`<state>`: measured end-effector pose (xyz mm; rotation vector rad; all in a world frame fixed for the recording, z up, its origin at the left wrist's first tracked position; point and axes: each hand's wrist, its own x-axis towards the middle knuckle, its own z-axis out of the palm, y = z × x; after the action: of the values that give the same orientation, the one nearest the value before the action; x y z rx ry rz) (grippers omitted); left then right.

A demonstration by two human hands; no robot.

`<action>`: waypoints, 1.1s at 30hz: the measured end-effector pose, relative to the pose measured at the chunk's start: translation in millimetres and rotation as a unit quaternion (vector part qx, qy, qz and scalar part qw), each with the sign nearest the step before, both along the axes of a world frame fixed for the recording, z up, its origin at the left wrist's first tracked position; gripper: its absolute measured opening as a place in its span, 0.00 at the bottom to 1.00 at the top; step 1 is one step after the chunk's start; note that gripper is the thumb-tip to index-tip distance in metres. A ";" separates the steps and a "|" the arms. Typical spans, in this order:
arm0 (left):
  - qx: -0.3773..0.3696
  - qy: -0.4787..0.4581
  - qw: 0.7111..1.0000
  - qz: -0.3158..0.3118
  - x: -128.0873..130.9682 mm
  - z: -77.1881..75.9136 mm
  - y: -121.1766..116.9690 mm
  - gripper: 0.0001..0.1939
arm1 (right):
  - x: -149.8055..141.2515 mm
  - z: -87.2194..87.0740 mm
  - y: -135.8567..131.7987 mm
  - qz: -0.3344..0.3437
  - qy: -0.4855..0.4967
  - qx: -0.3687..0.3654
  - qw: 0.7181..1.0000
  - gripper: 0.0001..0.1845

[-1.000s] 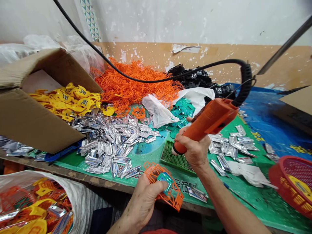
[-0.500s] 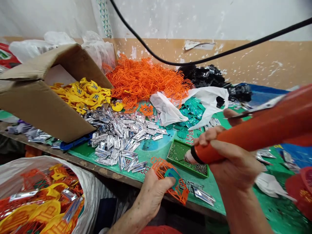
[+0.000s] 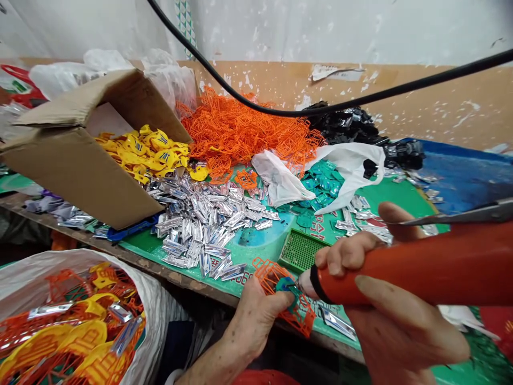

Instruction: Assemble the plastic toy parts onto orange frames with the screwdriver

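Orange plastic lattice frame [image 3: 269, 278] sits in the left hand [image 3: 256, 326], low over the bench edge, pinched between thumb and fingers, with the thumb against a teal piece [image 3: 286, 285] set in the frame. Right hand [image 3: 385, 283] is closed on an orange handheld tool [image 3: 425, 280], its pale tip [image 3: 305, 283] at the teal piece; contact unclear. Just behind sits a green perforated tray [image 3: 302, 251]. A green mat [image 3: 395, 192] carries a pile of silver foil pieces [image 3: 204, 224], teal pieces [image 3: 323, 184] and a white plastic bag [image 3: 280, 179]. Further back: heap of orange frames [image 3: 240, 133], cardboard box [image 3: 76, 166] spilling yellow pieces [image 3: 144, 152]. Lower left: white sack [image 3: 154, 315] of mixed pieces.
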<state>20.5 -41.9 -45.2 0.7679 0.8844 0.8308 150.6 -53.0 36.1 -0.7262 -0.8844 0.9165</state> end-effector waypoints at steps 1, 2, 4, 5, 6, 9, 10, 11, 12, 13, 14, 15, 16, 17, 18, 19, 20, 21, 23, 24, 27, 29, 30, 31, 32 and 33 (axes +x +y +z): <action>-0.001 0.000 1.000 -0.001 0.1 0.1 0.5 0.11 | -0.2 -0.9 0.3 0.001 -0.001 0.001 1.000 0.32; 0.001 -0.001 1.000 -0.003 0.1 0.5 1.0 0.11 | -0.3 -1.8 0.6 0.003 -0.001 0.002 1.000 0.32; 0.006 -0.003 1.000 -0.006 0.1 1.5 1.8 0.11 | 0.1 -3.4 1.4 0.007 -0.002 0.005 1.000 0.32; 0.009 -0.005 1.000 -0.008 0.0 1.9 2.0 0.12 | 0.4 -4.0 1.7 0.008 -0.001 0.007 1.000 0.32; 0.010 -0.006 1.000 -0.008 0.0 2.2 2.2 0.12 | 0.6 -4.2 1.7 0.009 0.001 0.008 1.000 0.32; 0.007 -0.003 1.000 -0.009 0.0 2.1 2.3 0.12 | 0.9 -3.6 0.3 0.018 0.003 0.005 1.000 0.32; 0.003 0.002 1.000 -0.010 0.0 1.9 2.2 0.12 | 0.7 -3.1 -0.5 0.022 0.002 0.004 1.000 0.32; -0.001 0.007 1.000 -0.010 0.1 1.7 2.2 0.12 | 0.3 -2.6 -1.3 0.026 0.001 0.003 1.000 0.32; -0.002 0.010 1.000 -0.010 0.3 1.5 2.1 0.11 | -0.2 -2.2 -2.0 0.030 0.001 0.003 1.000 0.31; -0.002 0.009 1.000 -0.008 0.5 1.3 2.0 0.10 | -0.9 -1.8 -2.5 0.034 -0.001 0.004 0.999 0.31; -0.001 0.007 1.000 -0.005 0.8 1.1 1.9 0.10 | -1.6 -1.4 -2.8 0.036 -0.005 0.006 0.999 0.31; 0.002 0.003 1.000 -0.003 1.1 1.0 1.8 0.09 | -2.3 -1.1 -2.8 0.037 -0.011 0.005 0.999 0.31; 0.003 0.001 1.000 -0.001 1.4 0.9 1.6 0.09 | -2.9 -0.8 -2.6 0.037 -0.018 0.003 0.999 0.30; 0.000 0.001 1.000 0.000 1.7 0.8 1.4 0.09 | -3.4 -0.5 -2.3 0.037 -0.026 -0.001 0.999 0.30; -0.004 0.002 1.000 0.000 1.9 0.7 1.1 0.09 | -3.8 -0.3 -1.9 0.035 -0.033 -0.003 0.999 0.29; -0.007 0.003 1.000 0.000 2.1 0.6 0.8 0.09 | -4.0 -0.1 -1.6 0.035 -0.040 -0.005 0.999 0.29; -0.010 0.004 1.000 -0.002 2.1 0.5 0.5 0.09 | -4.1 -0.1 -1.4 0.037 -0.045 -0.009 0.998 0.29; -0.012 0.003 1.000 -0.003 2.2 0.3 0.2 0.09 | -4.2 -0.3 -1.2 0.041 -0.050 -0.012 0.998 0.29; -0.016 -0.007 1.000 -0.005 2.1 0.1 -0.4 0.09 | -4.7 -0.9 -1.2 0.042 -0.059 -0.022 0.997 0.30; -0.021 -0.015 1.000 -0.005 2.0 0.1 -0.7 0.09 | -5.2 -1.2 -1.2 0.039 -0.061 -0.026 0.997 0.30; -0.033 -0.037 0.999 0.002 1.4 0.7 -1.2 0.09 | -7.7 -2.5 -1.0 0.023 -0.059 -0.028 0.998 0.29; -0.028 -0.041 0.999 0.003 1.0 1.5 -1.2 0.08 | -9.5 -3.7 -0.4 0.020 -0.051 -0.028 0.998 0.30; -0.024 -0.041 0.999 0.003 0.9 1.9 -1.0 0.08 | -10.3 -4.5 0.0 0.022 -0.045 -0.027 0.998 0.30; -0.023 -0.043 0.999 0.002 0.8 2.3 -0.7 0.09 | -10.9 -5.3 0.4 0.024 -0.039 -0.025 0.999 0.30; -0.023 -0.044 0.999 0.001 0.7 2.7 -0.4 0.09 | -11.4 -6.0 0.9 0.026 -0.033 -0.022 0.999 0.30; -0.023 -0.044 0.999 0.000 0.6 3.0 -0.1 0.09 | -11.8 -6.5 1.3 0.027 -0.028 -0.021 0.999 0.30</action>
<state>21.1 -42.1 -42.1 0.6850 0.8222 0.8350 138.9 -51.7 29.5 -0.7690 -0.9403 0.9693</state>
